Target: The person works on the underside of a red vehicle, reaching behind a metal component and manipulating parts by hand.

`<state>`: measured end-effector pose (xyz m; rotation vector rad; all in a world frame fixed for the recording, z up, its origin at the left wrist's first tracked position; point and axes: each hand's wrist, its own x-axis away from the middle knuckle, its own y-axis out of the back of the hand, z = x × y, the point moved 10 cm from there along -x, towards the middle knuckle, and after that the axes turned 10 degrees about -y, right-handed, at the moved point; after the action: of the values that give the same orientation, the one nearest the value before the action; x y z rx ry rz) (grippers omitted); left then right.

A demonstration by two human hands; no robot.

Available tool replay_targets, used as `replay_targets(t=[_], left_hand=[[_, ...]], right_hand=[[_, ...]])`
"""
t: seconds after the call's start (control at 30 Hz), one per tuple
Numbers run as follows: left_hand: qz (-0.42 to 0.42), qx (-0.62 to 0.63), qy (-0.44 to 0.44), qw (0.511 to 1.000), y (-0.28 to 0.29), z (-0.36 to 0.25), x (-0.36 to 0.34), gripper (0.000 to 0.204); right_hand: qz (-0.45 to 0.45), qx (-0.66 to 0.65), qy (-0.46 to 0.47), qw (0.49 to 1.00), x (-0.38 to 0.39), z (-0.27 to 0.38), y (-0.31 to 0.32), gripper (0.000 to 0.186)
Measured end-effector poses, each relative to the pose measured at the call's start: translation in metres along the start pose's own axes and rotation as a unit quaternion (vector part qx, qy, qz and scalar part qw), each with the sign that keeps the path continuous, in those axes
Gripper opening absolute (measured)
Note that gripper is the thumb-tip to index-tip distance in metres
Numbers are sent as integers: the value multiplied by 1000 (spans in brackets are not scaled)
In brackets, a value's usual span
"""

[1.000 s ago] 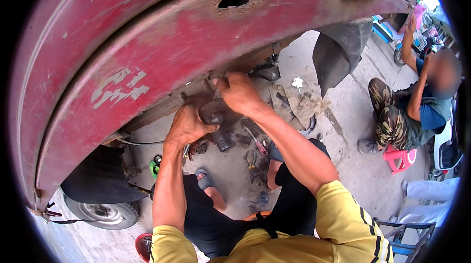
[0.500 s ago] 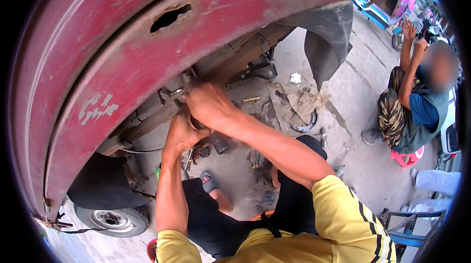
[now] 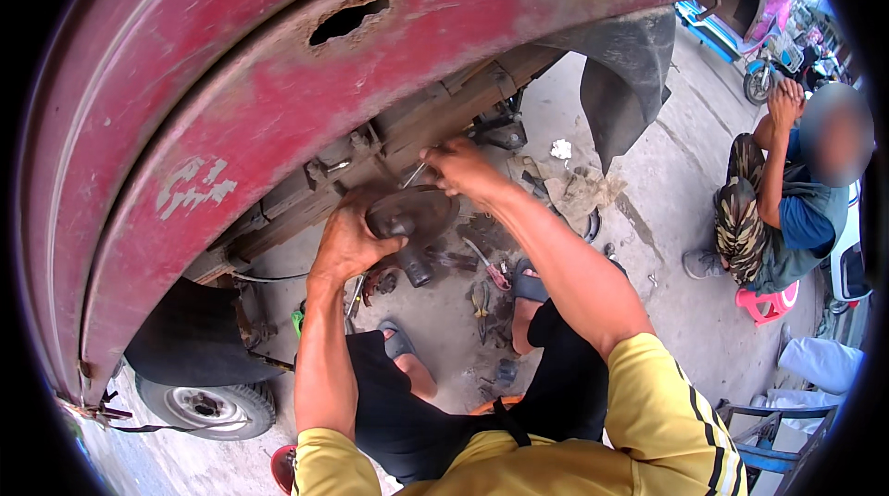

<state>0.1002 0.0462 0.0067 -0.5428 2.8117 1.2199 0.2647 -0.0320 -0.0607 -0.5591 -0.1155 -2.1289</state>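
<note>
Beneath the red vehicle body, my left hand [image 3: 350,241] is closed at the left edge of a dark, rusty round metal part [image 3: 435,212], which is smeared by motion. A short cylindrical piece [image 3: 417,269] shows below the disc; I cannot tell whether the two are joined. Up and to the right, my right hand [image 3: 463,172] is closed on a thin metal rod [image 3: 415,175] that points down and left toward the disc. The rod's far end is blurred, and its exact kind cannot be made out.
A red, rusty vehicle panel [image 3: 306,79] arches overhead, with a frame beam [image 3: 435,116] under it. Pliers [image 3: 481,299], a red-handled tool [image 3: 500,277] and a dirty cloth [image 3: 579,192] lie on the concrete. A wheel [image 3: 208,410] stands at left; another person [image 3: 787,190] sits at right.
My right hand has moved right, away from my left hand, and the thin rod now shows in it. The rusty round part has come into view between my hands.
</note>
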Motion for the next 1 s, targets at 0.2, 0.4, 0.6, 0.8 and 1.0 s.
replay_targets(t=[0.2,0.4,0.6,0.8,1.0], left_hand=[[-1,-9,-12,1000,2,-5,-1,65],[-38,-35,-29,998,6,-4,2,69],[-7,-20,-10,1000,4,-6,0,72],[-6,-6,-1,1000,2,0,1,71],[13,19,21,1000,0,1,-2,72]], right_hand=[[-57,99,65,991,18,21,-10,23],[-47,153,67,985,9,25,-21,27],[-8,107,3,994,4,11,-18,21],[75,-37,-58,995,6,-5,-13,9],[122,-39,-105,986,-11,-19,-4,8]])
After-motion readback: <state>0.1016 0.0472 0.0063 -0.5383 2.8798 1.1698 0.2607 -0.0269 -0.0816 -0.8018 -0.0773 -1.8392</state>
